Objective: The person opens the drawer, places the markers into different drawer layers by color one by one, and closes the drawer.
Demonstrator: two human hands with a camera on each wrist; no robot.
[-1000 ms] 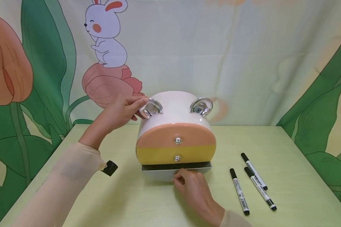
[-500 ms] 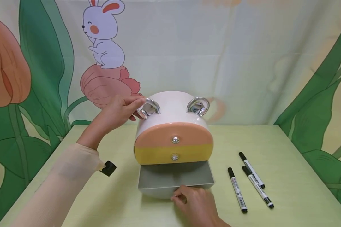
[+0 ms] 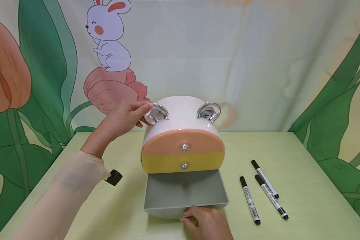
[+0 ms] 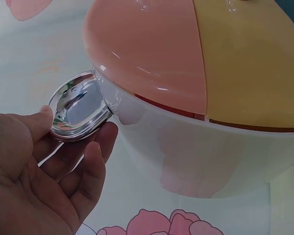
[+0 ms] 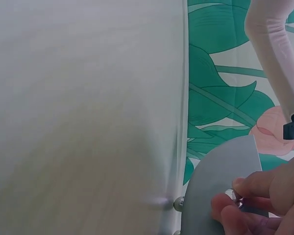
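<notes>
Right grip (image 3: pixel 208 223) on knob (image 5: pixel 231 194), gray drawer (image 3: pixel 163 213) pulled farther out

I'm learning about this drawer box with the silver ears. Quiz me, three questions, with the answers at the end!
1. Which drawer's knob does the right hand pinch?
A) the orange drawer
B) the yellow drawer
C) the gray drawer

2. True or false: the left hand holds a silver ear.

3. How many markers lie on the table?

Key:
1. C
2. True
3. Three
</notes>
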